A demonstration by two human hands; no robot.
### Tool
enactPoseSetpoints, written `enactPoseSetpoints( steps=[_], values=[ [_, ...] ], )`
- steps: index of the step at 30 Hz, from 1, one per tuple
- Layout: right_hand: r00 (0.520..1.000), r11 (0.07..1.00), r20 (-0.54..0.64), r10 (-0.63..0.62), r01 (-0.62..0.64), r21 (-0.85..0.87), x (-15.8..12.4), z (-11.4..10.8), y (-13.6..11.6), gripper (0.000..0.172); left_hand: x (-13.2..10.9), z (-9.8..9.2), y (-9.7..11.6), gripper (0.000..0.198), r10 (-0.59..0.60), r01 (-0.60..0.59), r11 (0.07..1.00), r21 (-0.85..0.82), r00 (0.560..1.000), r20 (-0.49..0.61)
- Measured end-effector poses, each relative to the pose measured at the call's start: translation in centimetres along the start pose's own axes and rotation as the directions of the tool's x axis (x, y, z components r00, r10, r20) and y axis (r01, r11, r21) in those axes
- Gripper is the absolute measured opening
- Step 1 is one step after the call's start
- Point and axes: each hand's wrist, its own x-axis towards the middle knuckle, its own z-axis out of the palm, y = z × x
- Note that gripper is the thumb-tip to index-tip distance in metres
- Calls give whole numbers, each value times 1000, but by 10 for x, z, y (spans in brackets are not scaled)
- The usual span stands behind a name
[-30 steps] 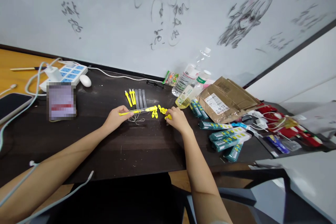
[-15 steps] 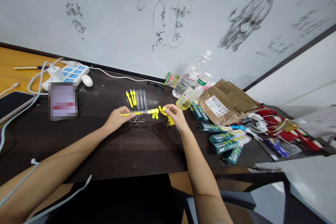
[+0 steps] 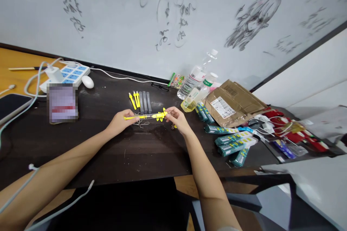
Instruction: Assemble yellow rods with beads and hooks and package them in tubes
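Observation:
Level above the dark table lies a slim yellow rod with a clear middle section [image 3: 148,116], its left end pinched in my left hand [image 3: 121,122]. My right hand [image 3: 177,118] is closed at the rod's other end, fingertips on a small yellow plastic piece [image 3: 165,112] touching the tip. More yellow bits cluster at that end; their exact shape is too small to tell. Thin pale strings [image 3: 141,122] lie beneath the rod. Behind it are several short yellow sticks [image 3: 135,100] and grey see-through tubes [image 3: 145,101]. Other yellow pieces are partly hidden under my right hand.
Two plastic bottles [image 3: 193,83] and a brown cardboard package [image 3: 235,103] stand right of my hands. Several green boxes [image 3: 234,147] lie nearer. At the left are a power strip [image 3: 73,74], a white mouse [image 3: 87,82] and cables. A whiteboard [image 3: 114,18] rises behind the table.
My right hand has moved slightly left, bringing the small yellow piece against the rod's right end. My left hand keeps its pinch on the rod. The view has shifted a little.

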Motion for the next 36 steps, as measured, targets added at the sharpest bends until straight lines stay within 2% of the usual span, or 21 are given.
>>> enactPoseSetpoints(
  steps=[12,21,29,36],
  values=[
    [1000,1000,28,11,-11,-6,-2,3,-6,28,0,1,1,31,-17,17,1000,-15,1000,-5],
    [994,995,47,95,-93,-45,0,4,6,32,0,1,-2,33,11,-11,1000,-12,1000,2],
    [990,994,104,100,-95,-46,-3,3,3,23,0,1,-2,33,4,-4,1000,-24,1000,5],
    [984,978,59,169,-160,-133,-2,4,5,37,-1,1,0,32,30,-30,1000,7,1000,2]
  ],
)
